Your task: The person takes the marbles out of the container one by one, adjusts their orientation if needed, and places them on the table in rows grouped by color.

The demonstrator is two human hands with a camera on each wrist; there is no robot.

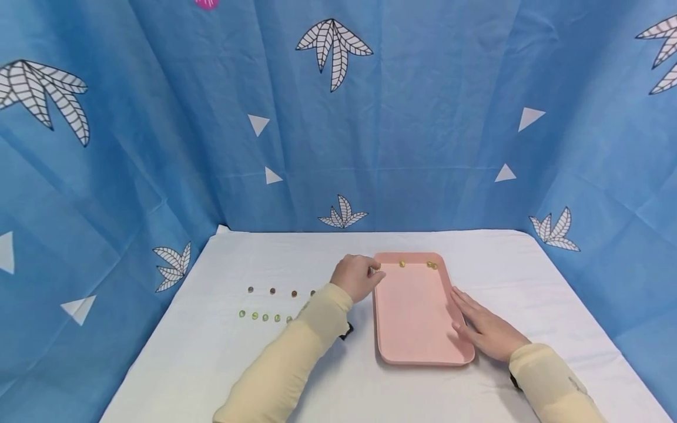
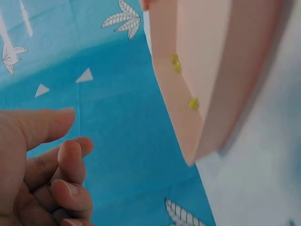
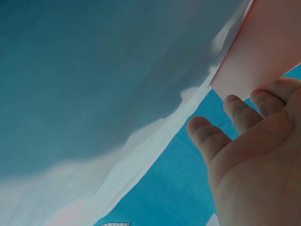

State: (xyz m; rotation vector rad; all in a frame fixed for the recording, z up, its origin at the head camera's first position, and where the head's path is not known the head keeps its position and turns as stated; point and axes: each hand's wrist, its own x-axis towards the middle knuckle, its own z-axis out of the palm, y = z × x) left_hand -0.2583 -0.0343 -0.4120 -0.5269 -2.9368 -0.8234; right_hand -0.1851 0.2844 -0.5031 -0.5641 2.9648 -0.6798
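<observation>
A pink tray (image 1: 415,311) lies on the white tabletop, with several small yellow glass beads (image 1: 402,264) along its far wall. My left hand (image 1: 355,277) hovers at the tray's far left corner. In the left wrist view its thumb and forefinger (image 2: 83,146) stand apart with nothing visible between them, and the other fingers are bent. Something yellowish shows by its fingertips in the head view, too small to make out. My right hand (image 1: 489,332) rests against the tray's right side, fingers extended along the rim and the thumb over the inside edge.
Left of the tray lie two rows of small beads: dark brown ones (image 1: 272,291) farther back and green ones (image 1: 265,317) nearer. My left forearm (image 1: 291,358) covers the right ends of both rows. A blue patterned curtain (image 1: 423,117) encloses the table's back and sides.
</observation>
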